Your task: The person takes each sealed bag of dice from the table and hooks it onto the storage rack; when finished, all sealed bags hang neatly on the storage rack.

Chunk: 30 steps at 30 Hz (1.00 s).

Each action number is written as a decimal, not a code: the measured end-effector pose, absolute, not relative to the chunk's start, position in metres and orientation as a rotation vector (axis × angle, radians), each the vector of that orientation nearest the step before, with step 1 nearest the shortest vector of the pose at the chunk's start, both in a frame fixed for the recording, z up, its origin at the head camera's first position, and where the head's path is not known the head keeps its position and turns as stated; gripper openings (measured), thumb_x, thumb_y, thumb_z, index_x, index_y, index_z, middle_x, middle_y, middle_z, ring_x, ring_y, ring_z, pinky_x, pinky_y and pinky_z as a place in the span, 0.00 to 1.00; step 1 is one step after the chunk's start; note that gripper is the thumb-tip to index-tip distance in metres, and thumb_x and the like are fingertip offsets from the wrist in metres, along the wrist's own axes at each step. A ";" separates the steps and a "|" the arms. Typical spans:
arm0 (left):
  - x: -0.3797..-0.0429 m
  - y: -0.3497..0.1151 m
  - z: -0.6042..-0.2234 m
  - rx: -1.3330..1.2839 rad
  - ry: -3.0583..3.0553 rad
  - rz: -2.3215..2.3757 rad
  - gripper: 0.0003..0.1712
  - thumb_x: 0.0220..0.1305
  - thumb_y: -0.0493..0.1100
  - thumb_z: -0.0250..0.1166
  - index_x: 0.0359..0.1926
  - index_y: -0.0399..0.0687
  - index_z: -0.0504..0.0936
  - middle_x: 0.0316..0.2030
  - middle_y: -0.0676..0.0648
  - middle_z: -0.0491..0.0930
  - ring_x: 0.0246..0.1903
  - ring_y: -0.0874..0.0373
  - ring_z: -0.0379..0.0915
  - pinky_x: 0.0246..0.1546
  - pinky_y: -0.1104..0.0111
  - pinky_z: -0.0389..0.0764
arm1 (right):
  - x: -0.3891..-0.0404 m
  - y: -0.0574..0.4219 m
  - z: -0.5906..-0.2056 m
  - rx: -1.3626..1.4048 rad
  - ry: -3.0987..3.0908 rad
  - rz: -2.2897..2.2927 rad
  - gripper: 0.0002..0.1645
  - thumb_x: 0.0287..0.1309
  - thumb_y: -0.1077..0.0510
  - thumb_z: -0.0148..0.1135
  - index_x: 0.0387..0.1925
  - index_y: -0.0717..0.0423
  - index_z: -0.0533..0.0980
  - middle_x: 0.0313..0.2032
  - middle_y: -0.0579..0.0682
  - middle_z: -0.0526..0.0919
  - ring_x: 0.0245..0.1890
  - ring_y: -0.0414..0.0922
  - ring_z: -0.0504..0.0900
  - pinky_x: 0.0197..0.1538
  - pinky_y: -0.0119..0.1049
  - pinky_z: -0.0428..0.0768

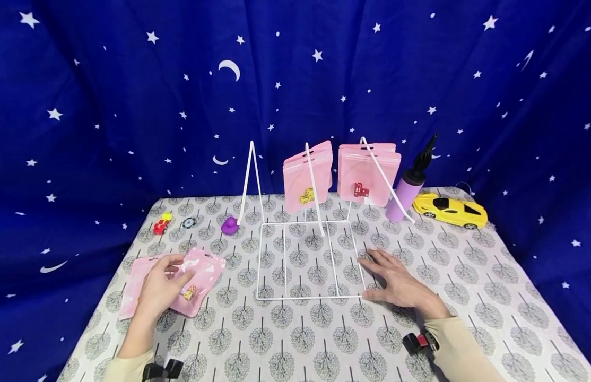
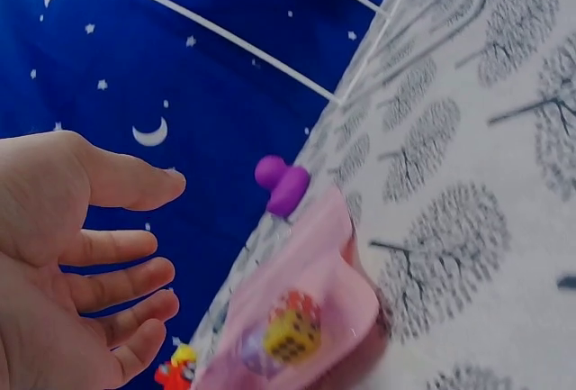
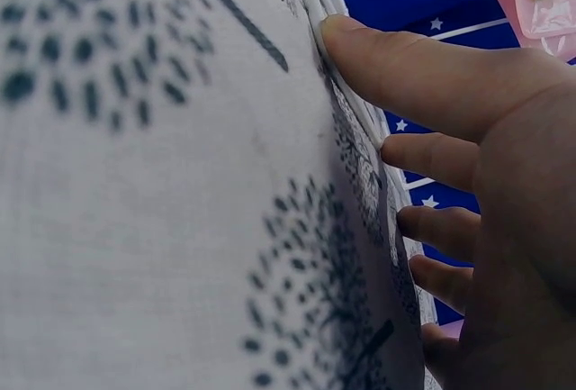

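Sleeves (image 1: 462,345) cut off, left hand (image 1: 161,281) obscuring pink bags (image 1: 205,270)

Left grip (image 1: 163,280) relaxed, thumb (image 2: 135,181) apart, right grip (image 1: 394,280) palm down, fingers (image 3: 436,160) spread

Three feeds I monitor, logged relative to the white rack (image 1: 310,298).
Head: before and above it, facing forward-down, widest. Left wrist: left of it, close, tilted, facing the curtain (image 2: 216,111); shares the purple duck (image 1: 230,226) with head. Right wrist: right of it, tilted, nearest the tablecloth (image 3: 135,228).
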<state>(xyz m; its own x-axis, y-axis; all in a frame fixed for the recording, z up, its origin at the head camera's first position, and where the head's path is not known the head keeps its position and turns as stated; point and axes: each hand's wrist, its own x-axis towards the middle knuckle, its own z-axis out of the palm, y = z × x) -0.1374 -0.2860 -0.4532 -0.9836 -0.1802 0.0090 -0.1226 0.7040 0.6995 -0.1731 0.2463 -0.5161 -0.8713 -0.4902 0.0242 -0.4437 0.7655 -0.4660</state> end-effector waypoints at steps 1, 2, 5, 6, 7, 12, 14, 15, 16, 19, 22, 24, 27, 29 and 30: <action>-0.136 -0.288 -0.455 0.266 -2.832 -1.152 0.30 0.61 0.47 0.69 0.60 0.38 0.72 0.53 0.33 0.76 0.52 0.41 0.72 0.54 0.50 0.74 | -0.173 0.246 -0.516 -0.757 2.858 -0.716 0.52 0.48 0.34 0.69 0.70 0.53 0.64 0.73 0.66 0.53 0.72 0.68 0.49 0.68 0.72 0.47; -0.136 -0.289 -0.456 0.275 -2.834 -1.154 0.30 0.61 0.46 0.69 0.60 0.37 0.72 0.52 0.33 0.76 0.52 0.41 0.72 0.54 0.50 0.74 | -0.173 0.246 -0.515 -0.756 2.858 -0.715 0.52 0.48 0.34 0.69 0.70 0.53 0.64 0.73 0.66 0.52 0.72 0.68 0.49 0.68 0.72 0.47; -0.134 -0.294 -0.461 0.270 -2.827 -1.156 0.32 0.59 0.43 0.70 0.61 0.35 0.70 0.53 0.31 0.76 0.52 0.39 0.72 0.54 0.50 0.74 | -0.173 0.246 -0.515 -0.756 2.858 -0.713 0.52 0.48 0.35 0.69 0.70 0.53 0.64 0.73 0.66 0.52 0.72 0.68 0.48 0.68 0.72 0.47; -0.134 -0.295 -0.463 0.268 -2.828 -1.153 0.33 0.58 0.42 0.70 0.62 0.35 0.69 0.53 0.31 0.75 0.52 0.39 0.72 0.55 0.49 0.74 | -0.173 0.246 -0.515 -0.756 2.858 -0.713 0.52 0.48 0.35 0.69 0.70 0.53 0.64 0.73 0.66 0.52 0.72 0.68 0.48 0.68 0.72 0.47; -0.133 -0.296 -0.465 0.266 -2.828 -1.151 0.35 0.57 0.41 0.71 0.63 0.35 0.69 0.53 0.31 0.75 0.52 0.38 0.71 0.56 0.48 0.73 | -0.173 0.246 -0.515 -0.756 2.858 -0.713 0.52 0.48 0.35 0.69 0.70 0.53 0.64 0.73 0.66 0.52 0.72 0.68 0.48 0.68 0.72 0.47; -0.130 -0.300 -0.471 0.265 -2.852 -1.111 0.39 0.55 0.40 0.72 0.65 0.33 0.66 0.54 0.30 0.73 0.53 0.37 0.70 0.56 0.45 0.71 | -0.172 0.245 -0.514 -0.775 2.864 -0.715 0.52 0.48 0.35 0.69 0.70 0.54 0.64 0.73 0.67 0.53 0.72 0.69 0.49 0.68 0.72 0.47; -0.129 -0.300 -0.472 0.261 -2.862 -1.112 0.41 0.54 0.41 0.72 0.66 0.33 0.65 0.55 0.29 0.72 0.53 0.35 0.69 0.56 0.44 0.71 | -0.172 0.245 -0.514 -0.785 2.868 -0.719 0.52 0.48 0.35 0.69 0.70 0.55 0.64 0.73 0.67 0.53 0.72 0.69 0.49 0.68 0.72 0.47; -0.129 -0.301 -0.472 0.260 -2.868 -1.116 0.42 0.54 0.42 0.73 0.66 0.33 0.64 0.55 0.29 0.71 0.54 0.35 0.69 0.56 0.44 0.71 | -0.172 0.245 -0.514 -0.792 2.872 -0.724 0.52 0.48 0.36 0.70 0.70 0.55 0.64 0.72 0.68 0.54 0.71 0.69 0.50 0.68 0.72 0.48; -0.129 -0.301 -0.473 0.260 -2.872 -1.124 0.43 0.54 0.42 0.73 0.67 0.33 0.64 0.56 0.29 0.71 0.54 0.35 0.69 0.56 0.43 0.71 | -0.172 0.245 -0.514 -0.795 2.874 -0.725 0.52 0.48 0.36 0.70 0.70 0.55 0.64 0.72 0.68 0.54 0.71 0.70 0.50 0.68 0.72 0.48; -0.129 -0.302 -0.473 0.277 -2.894 -1.155 0.45 0.54 0.44 0.73 0.68 0.34 0.62 0.57 0.29 0.69 0.55 0.34 0.68 0.57 0.42 0.70 | -0.171 0.245 -0.514 -0.796 2.876 -0.730 0.52 0.48 0.36 0.70 0.70 0.55 0.65 0.72 0.68 0.54 0.71 0.70 0.50 0.68 0.72 0.48; -0.129 -0.303 -0.474 0.300 -2.919 -1.160 0.47 0.53 0.46 0.74 0.69 0.34 0.61 0.59 0.29 0.69 0.56 0.34 0.67 0.57 0.43 0.70 | -0.171 0.245 -0.514 -0.791 2.873 -0.724 0.52 0.48 0.36 0.70 0.70 0.55 0.64 0.72 0.68 0.54 0.71 0.69 0.50 0.68 0.71 0.48; -0.129 -0.303 -0.475 0.308 -2.935 -1.144 0.49 0.53 0.48 0.74 0.69 0.34 0.60 0.59 0.28 0.69 0.57 0.34 0.68 0.57 0.43 0.71 | -0.171 0.245 -0.514 -0.788 2.873 -0.726 0.52 0.48 0.36 0.70 0.70 0.55 0.64 0.73 0.67 0.54 0.72 0.69 0.50 0.68 0.71 0.48; -0.129 -0.304 -0.478 0.309 -2.957 -1.108 0.50 0.53 0.50 0.74 0.69 0.33 0.60 0.59 0.28 0.69 0.57 0.33 0.68 0.58 0.42 0.70 | -0.171 0.245 -0.514 -0.780 2.871 -0.731 0.52 0.48 0.36 0.70 0.70 0.54 0.64 0.72 0.67 0.54 0.71 0.69 0.50 0.68 0.72 0.48; -0.129 -0.305 -0.479 0.309 -2.972 -1.088 0.51 0.53 0.51 0.74 0.69 0.32 0.59 0.60 0.27 0.69 0.58 0.33 0.68 0.59 0.42 0.69 | -0.171 0.246 -0.515 -0.772 2.869 -0.735 0.52 0.47 0.36 0.70 0.70 0.54 0.65 0.72 0.68 0.54 0.71 0.69 0.50 0.67 0.72 0.48; -0.130 -0.305 -0.480 0.306 -2.979 -1.079 0.51 0.53 0.51 0.73 0.69 0.31 0.59 0.60 0.27 0.69 0.58 0.32 0.67 0.59 0.42 0.68 | -0.171 0.246 -0.515 -0.768 2.867 -0.732 0.52 0.47 0.36 0.70 0.70 0.54 0.64 0.72 0.67 0.54 0.71 0.69 0.50 0.67 0.72 0.48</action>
